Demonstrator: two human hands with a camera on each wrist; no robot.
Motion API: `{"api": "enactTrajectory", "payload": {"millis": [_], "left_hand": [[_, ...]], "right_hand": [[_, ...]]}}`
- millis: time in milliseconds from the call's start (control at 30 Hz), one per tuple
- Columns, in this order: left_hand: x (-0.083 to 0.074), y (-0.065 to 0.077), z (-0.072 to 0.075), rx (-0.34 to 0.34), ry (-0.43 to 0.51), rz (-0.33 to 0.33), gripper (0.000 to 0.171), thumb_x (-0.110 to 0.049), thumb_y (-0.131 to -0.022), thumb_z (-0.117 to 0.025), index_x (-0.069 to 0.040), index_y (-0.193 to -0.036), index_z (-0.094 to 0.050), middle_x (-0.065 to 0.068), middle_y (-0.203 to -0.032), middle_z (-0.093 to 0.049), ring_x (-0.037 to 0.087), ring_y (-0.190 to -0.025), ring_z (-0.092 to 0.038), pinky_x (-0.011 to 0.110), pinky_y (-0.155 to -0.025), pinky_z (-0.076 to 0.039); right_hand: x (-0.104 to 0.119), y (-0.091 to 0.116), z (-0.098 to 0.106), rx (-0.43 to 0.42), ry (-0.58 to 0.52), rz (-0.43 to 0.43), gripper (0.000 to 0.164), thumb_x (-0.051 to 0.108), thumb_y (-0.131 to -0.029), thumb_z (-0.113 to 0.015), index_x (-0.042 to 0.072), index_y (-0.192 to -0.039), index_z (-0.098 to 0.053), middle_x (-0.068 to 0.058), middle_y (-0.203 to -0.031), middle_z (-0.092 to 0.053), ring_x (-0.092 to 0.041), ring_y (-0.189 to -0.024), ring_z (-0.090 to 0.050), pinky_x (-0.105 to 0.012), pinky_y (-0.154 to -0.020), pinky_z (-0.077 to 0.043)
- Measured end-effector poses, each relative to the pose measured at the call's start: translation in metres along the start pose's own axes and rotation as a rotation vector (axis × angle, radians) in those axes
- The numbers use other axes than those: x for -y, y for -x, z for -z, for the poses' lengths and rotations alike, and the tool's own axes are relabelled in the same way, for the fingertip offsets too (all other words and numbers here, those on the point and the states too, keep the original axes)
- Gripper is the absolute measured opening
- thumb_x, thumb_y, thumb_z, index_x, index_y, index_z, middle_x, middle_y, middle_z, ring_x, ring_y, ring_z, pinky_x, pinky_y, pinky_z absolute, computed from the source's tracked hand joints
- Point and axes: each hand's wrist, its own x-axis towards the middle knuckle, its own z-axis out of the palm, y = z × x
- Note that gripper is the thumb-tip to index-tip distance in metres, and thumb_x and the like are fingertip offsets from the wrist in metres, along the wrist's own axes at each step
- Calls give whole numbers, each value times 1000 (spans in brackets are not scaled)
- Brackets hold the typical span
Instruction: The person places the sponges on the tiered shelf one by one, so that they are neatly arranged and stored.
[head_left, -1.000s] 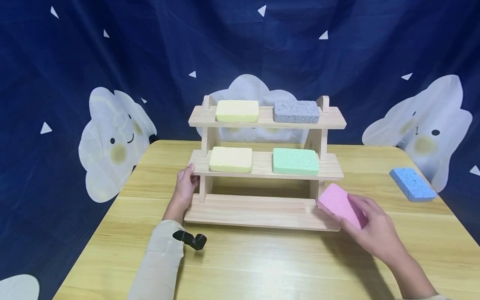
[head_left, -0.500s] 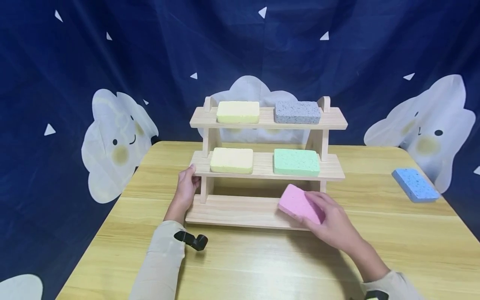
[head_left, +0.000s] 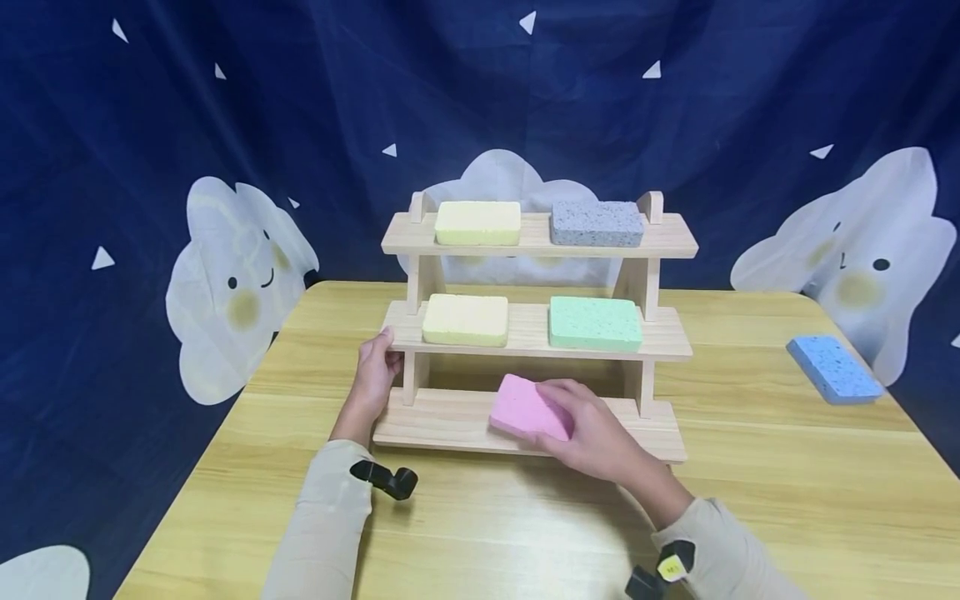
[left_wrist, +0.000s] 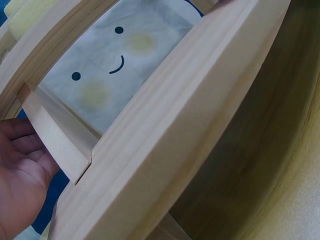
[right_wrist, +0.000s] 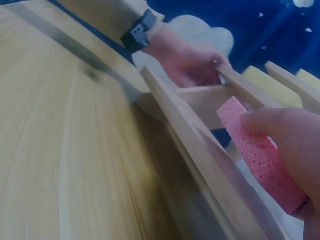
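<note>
A pink sponge [head_left: 528,408] is pinched between the thumb and fingers of my right hand [head_left: 592,433], tilted close over the bottom tier of a three-tier wooden shelf [head_left: 450,425]. In the right wrist view the thumb presses the sponge's [right_wrist: 260,155] pitted face. My left hand [head_left: 372,379] grips the left end of the middle tier, thumb at its edge and fingers curled underneath. The left wrist view shows the left palm [left_wrist: 22,175] beside the shelf's upright. On the middle tier lie a pale yellow sponge [head_left: 465,320] and a green sponge [head_left: 595,323].
The top tier bears another yellow sponge [head_left: 477,223] and a grey speckled sponge [head_left: 596,224]. A blue sponge [head_left: 835,369] lies on the wooden table [head_left: 247,500] near its right edge. Behind the table hangs a dark blue curtain [head_left: 330,100] with clouds.
My right hand has carried the pink sponge leftward from the shelf's right end to above the middle of the bottom tier. The left hand keeps its grip on the shelf.
</note>
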Motion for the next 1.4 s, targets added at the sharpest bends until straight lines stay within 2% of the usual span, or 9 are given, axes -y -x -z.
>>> {"api": "enactTrajectory", "payload": {"millis": [133, 433, 700, 1100, 1400], "left_hand": [[-1, 0, -1, 5, -3, 1, 46, -28, -101, -27, 9, -118, -48, 3, -92, -46, 10, -81, -45, 21, -75, -40], [-2, -2, -2, 17, -15, -17, 42, -29, -102, -27, 5, -107, -51, 2, -88, -42, 11, -75, -41, 21, -72, -38], [-2, -2, -2, 2, -8, 8, 43, -28, -102, -27, 8, -113, -49, 3, -91, -44, 10, -80, -44, 21, -75, -39], [-2, -1, -1, 10, -18, 30, 49, -29, -103, -25, 11, -125, -44, 6, -102, -45, 9, -88, -49, 21, -79, -41], [-2, 0, -1, 1, 2, 12, 46, -27, -102, -27, 11, -118, -47, 3, -93, -46, 10, -81, -47, 21, -76, -41]], "right_hand": [[8, -12, -10, 41, -10, 11, 64, 35, -75, -75, 4, -127, -57, -6, -124, -57, -21, -112, -55, -40, -89, -47], [19, -35, -34, 110, -45, 29, 67, 40, -76, -74, 6, -130, -56, -5, -126, -55, -20, -116, -52, -38, -94, -45], [27, -45, -49, 147, -50, 51, 68, 42, -76, -73, 5, -130, -55, -5, -127, -55, -20, -116, -52, -36, -94, -45], [33, -57, -59, 216, -34, 138, 64, 39, -79, -70, 4, -130, -55, -6, -128, -54, -20, -118, -50, -35, -95, -44], [33, -61, -63, 225, -4, 167, 65, 39, -79, -70, 2, -130, -54, -8, -128, -55, -21, -118, -50, -33, -97, -43]]}}
